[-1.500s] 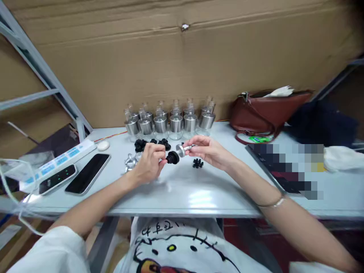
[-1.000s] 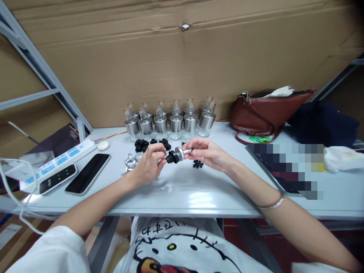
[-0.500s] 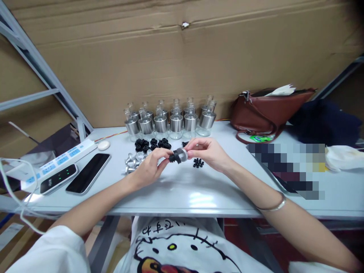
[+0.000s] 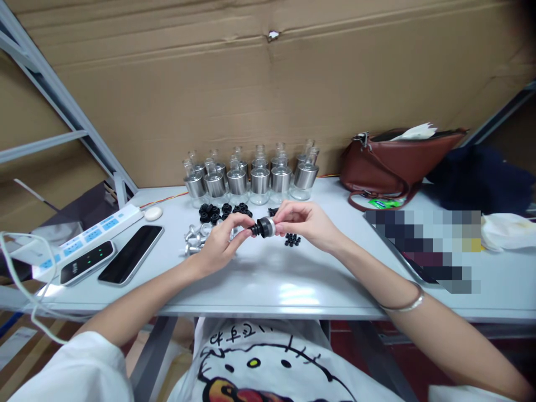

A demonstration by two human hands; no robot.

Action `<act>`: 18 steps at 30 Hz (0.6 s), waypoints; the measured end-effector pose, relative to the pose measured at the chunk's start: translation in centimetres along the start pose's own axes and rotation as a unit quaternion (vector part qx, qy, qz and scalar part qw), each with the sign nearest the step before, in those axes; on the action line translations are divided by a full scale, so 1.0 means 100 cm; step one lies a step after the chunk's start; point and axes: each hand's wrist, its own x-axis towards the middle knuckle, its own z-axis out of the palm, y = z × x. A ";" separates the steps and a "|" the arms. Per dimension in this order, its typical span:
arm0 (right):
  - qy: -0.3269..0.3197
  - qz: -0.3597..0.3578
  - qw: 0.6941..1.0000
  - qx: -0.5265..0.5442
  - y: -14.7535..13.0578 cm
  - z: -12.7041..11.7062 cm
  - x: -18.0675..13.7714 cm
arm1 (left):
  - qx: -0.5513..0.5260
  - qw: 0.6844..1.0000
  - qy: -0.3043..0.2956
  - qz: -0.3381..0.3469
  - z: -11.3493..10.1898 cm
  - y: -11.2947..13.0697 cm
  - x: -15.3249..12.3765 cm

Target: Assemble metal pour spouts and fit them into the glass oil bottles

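- Hanging just above the desk (image 4: 268,282), a small black-and-silver cap piece (image 4: 264,227) lies roughly level between the two hands, black end to the left and silver ring to the right.
- The left hand (image 4: 221,244) has thumb and forefinger pinched on the black end, with its wrist low over the desk.
- The right hand (image 4: 305,222) has its fingertips closed on the silver end, so both hands are clamped on the one piece and meet at it.
- Just below and to the right of the piece, near the right hand, a little heap of tiny black parts (image 4: 292,240) lies on the desk.
- Behind the left hand sits a cluster of black rubber pieces (image 4: 221,211), and loose silver collars (image 4: 193,239) lie beside its knuckles.
- Farther back, a row of glass bottles (image 4: 251,180) with metal tops stands before the cardboard wall (image 4: 268,95).
- Well to the left lie a dark phone (image 4: 130,254), a device with green lights (image 4: 87,262) and a white power strip (image 4: 90,231).
- Well to the right rests a brown bag (image 4: 397,162).
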 end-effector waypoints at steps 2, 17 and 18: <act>0.001 -0.004 1.000 0.007 0.000 0.001 0.000 | -0.013 1.000 -0.003 -0.007 -0.001 0.000 0.001; -0.009 0.003 1.000 0.000 -0.006 0.005 -0.002 | -0.164 0.974 -0.139 -0.078 -0.007 0.005 0.009; -0.012 0.004 1.000 0.002 -0.006 0.005 -0.002 | -0.160 0.974 -0.137 -0.079 -0.008 0.005 0.009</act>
